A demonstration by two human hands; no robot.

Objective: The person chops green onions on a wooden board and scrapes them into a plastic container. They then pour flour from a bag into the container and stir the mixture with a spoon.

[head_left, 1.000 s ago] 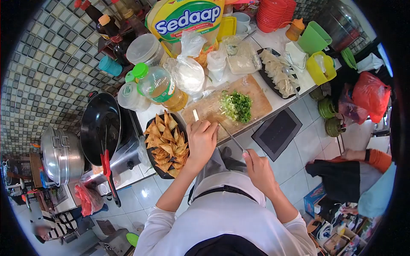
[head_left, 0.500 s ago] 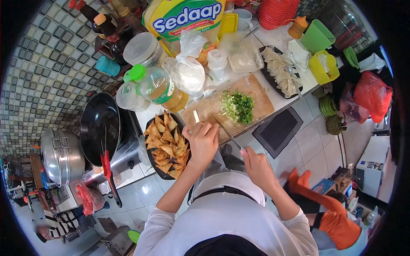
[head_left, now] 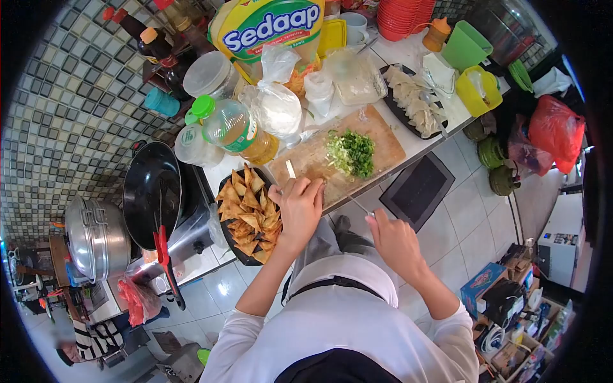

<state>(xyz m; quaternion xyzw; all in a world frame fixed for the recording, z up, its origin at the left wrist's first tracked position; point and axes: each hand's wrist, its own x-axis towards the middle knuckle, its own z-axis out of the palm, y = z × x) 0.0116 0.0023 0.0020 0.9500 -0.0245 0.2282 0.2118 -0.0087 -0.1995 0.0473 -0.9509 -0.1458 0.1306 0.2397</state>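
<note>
On the near left part of the wooden cutting board [head_left: 306, 158], my left hand [head_left: 300, 207] is closed with its fingers curled down. A slim white strip [head_left: 290, 168] shows just beyond its fingers; what lies under them is hidden. My right hand [head_left: 396, 241] grips the handle of a knife [head_left: 360, 205], whose thin blade points up and left toward the board's front edge. Chopped green onion [head_left: 352, 153] lies in a heap on the board's right half. Left of my left hand sits a black plate [head_left: 225, 233] of fried, folded triangular pastries [head_left: 252, 220].
A black wok [head_left: 143, 191] with red-handled tongs [head_left: 165, 255] stands at left beside a metal pot [head_left: 96, 239]. Behind the board are an oil bottle [head_left: 233, 131], bagged white powder [head_left: 278, 115] and a Sedaap bag [head_left: 268, 35]. Uncooked dumplings [head_left: 415, 102] lie at back right.
My right hand has drawn the knife back toward me and to the right, away from my left hand. The person in orange at the right has left the view. My left hand stays on the board.
</note>
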